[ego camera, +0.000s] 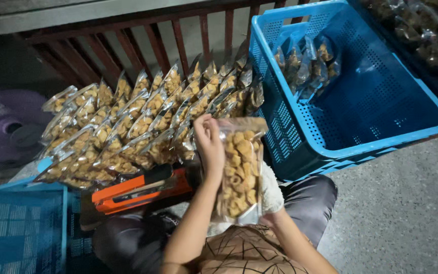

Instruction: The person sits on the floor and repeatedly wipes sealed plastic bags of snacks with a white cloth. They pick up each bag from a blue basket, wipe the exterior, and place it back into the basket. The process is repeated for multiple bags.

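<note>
Clear snack bag [239, 170] upright in both hands [210, 144], beside blue crate [381, 101]

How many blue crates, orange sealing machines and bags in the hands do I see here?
Blue crates: 2, a large one at the right and another at lower left.
Orange sealing machine: 1.
Snack bag held up by the left hand and right hand: 1.
Total: 4.
</note>
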